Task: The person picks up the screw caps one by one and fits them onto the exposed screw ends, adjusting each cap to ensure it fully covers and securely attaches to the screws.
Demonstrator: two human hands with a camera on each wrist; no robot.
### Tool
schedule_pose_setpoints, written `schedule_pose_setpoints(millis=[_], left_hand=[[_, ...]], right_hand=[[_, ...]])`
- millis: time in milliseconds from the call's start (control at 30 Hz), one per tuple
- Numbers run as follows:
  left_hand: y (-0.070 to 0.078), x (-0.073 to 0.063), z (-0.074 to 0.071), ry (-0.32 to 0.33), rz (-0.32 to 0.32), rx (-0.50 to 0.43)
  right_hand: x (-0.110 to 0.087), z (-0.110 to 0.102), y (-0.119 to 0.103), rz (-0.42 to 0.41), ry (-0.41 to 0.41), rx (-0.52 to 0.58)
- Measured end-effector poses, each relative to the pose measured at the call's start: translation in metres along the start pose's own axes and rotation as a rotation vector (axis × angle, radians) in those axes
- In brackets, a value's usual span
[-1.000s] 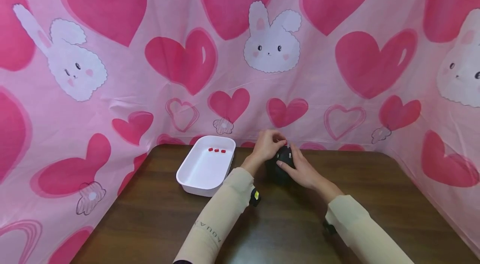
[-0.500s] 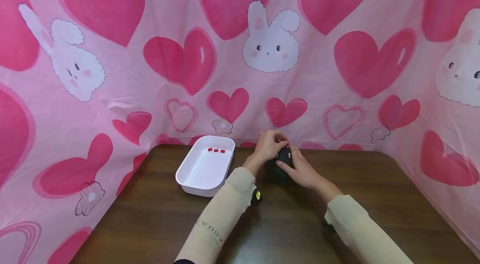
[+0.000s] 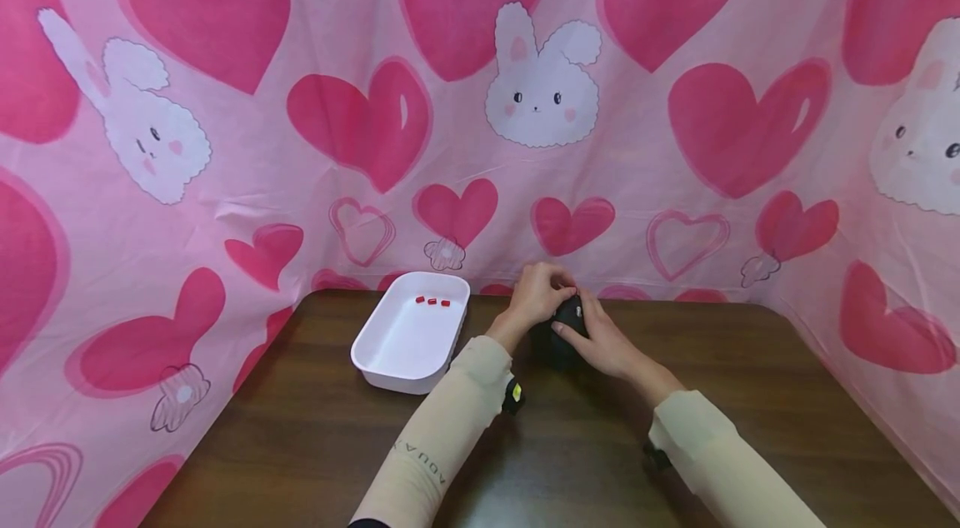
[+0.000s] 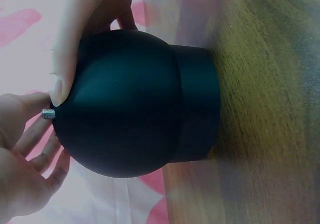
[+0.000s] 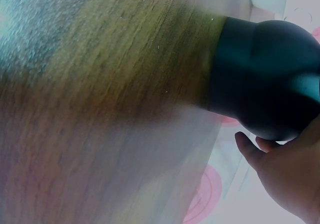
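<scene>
A black domed object (image 4: 120, 99) on a narrower round base stands on the table, with a threaded metal stud (image 4: 48, 114) jutting from it. My right hand (image 3: 606, 345) holds the dome from the right, thumb on its near side and fingers round the far side. At the dome's top, my left hand (image 3: 531, 295) keeps thumb and forefinger pinched together. The small red piece seen there in the earlier head views is hidden by those fingers. Another pale stud (image 3: 580, 311) shows between the hands.
Left of the hands stands a white tray (image 3: 401, 336) holding a row of 3 small red pieces (image 3: 432, 301). A brown wooden table (image 3: 600, 461) lies under everything. A pink heart-and-rabbit cloth (image 3: 465, 153) hangs behind and at the sides.
The left fingers have turned and dropped slightly at the dome's top, and the red piece between them has gone out of sight. The right hand and tray stay put.
</scene>
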State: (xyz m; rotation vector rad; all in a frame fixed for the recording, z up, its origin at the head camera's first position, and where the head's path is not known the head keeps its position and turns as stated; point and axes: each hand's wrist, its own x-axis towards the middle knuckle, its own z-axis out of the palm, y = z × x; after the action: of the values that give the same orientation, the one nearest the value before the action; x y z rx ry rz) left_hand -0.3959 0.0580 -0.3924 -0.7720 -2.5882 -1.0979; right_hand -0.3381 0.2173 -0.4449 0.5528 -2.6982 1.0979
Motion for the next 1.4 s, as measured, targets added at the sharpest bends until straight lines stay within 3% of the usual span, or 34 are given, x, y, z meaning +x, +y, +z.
schedule_pose_setpoints(millis=[300,533,867,1400], left_hand=[[-0.002,0.000,0.001,-0.012,0.002,0.022],[-0.001,0.002,0.001,-0.020,0.010,0.031],[-0.001,0.001,0.000,-0.046,0.009,-0.002],[0.001,-0.005,-0.027,-0.128,-0.002,0.032]], right_hand=[[0.001,0.001,0.002,-0.024,0.009,0.013],[0.002,0.000,0.001,0.006,-0.001,0.006],[0.001,0.000,0.000,0.011,-0.017,0.026],[0.001,-0.002,0.000,0.041,-0.035,0.004]])
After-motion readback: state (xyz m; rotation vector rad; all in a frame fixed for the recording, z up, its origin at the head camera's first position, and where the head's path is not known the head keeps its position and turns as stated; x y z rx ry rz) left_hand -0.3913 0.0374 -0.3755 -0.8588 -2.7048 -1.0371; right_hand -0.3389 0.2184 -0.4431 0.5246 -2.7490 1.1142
